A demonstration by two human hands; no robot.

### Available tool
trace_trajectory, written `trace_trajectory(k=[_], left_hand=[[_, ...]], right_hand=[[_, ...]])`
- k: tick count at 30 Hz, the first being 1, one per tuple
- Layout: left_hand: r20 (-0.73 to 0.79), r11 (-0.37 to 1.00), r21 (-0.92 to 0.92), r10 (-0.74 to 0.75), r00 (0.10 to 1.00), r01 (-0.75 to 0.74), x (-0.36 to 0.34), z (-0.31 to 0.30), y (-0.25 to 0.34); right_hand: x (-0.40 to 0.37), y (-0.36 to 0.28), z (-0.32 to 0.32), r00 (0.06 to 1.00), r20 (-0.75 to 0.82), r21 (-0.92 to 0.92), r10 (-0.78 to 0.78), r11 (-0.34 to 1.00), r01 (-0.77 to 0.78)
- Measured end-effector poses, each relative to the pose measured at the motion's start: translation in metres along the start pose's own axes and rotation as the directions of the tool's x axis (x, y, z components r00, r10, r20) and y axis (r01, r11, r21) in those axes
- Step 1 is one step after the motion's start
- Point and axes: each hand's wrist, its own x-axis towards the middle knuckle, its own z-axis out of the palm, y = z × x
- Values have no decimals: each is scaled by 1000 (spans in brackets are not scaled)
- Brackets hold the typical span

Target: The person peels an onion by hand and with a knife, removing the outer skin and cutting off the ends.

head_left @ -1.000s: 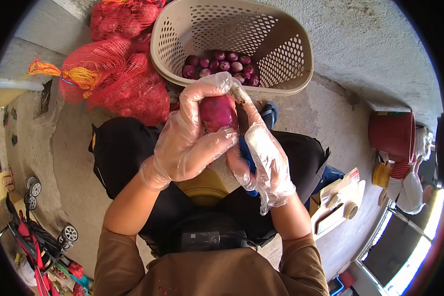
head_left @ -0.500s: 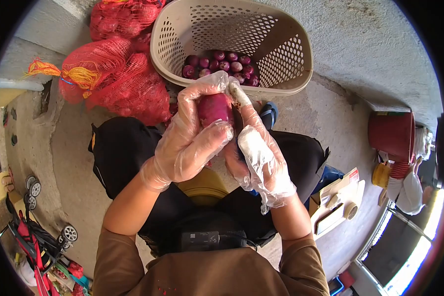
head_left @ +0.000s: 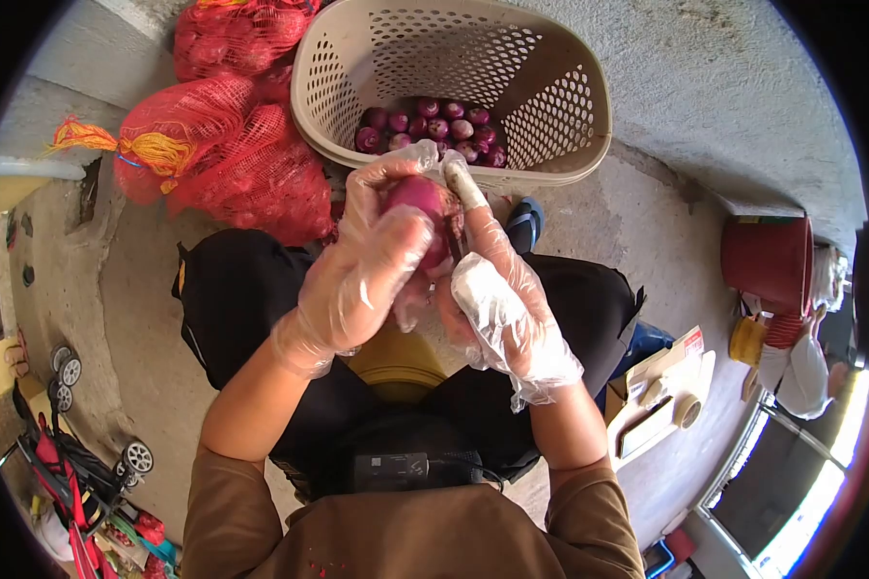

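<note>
My left hand (head_left: 355, 265), in a clear plastic glove, is closed around a red onion (head_left: 421, 195) with smooth purple skin. Beside it my right hand (head_left: 514, 304), gloved too, grips a small knife (head_left: 457, 238). The knife's dark narrow blade is against the onion's right side, where dry brownish skin shows; its handle is mostly hidden in the right fingers. Just beyond both hands stands a beige perforated basket (head_left: 589, 145) with several red onions (head_left: 438, 128) at its bottom.
Red mesh sacks (head_left: 251, 164) full of onions lean at the upper left. A yellow container (head_left: 396, 369) sits between the knees. To the right are an opened cardboard box (head_left: 637, 415) and a dark red bucket (head_left: 765, 265). A folded stroller (head_left: 68, 473) lies lower left.
The onion has turned and tilted in my left hand, and the left thumb has lifted and moved left. My right hand and the knife have shifted slightly left.
</note>
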Motion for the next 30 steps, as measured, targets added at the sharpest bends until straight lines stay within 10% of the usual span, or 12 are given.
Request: trace_trajectory(k=[8,19,30], left_hand=[[15,943,-269,-199,980,195,0,-2,1],[-53,994,-68,-93,994,90,-1,-4,-4],[45,788,-570,-256,966,235,-2,1,7]], right_hand=[[-5,-5,-5,965,215,-577,-152,777,251],[-3,0,10,987,-11,-605,-159,787,120],[1,3,-5,968,181,-471,-176,849,242]])
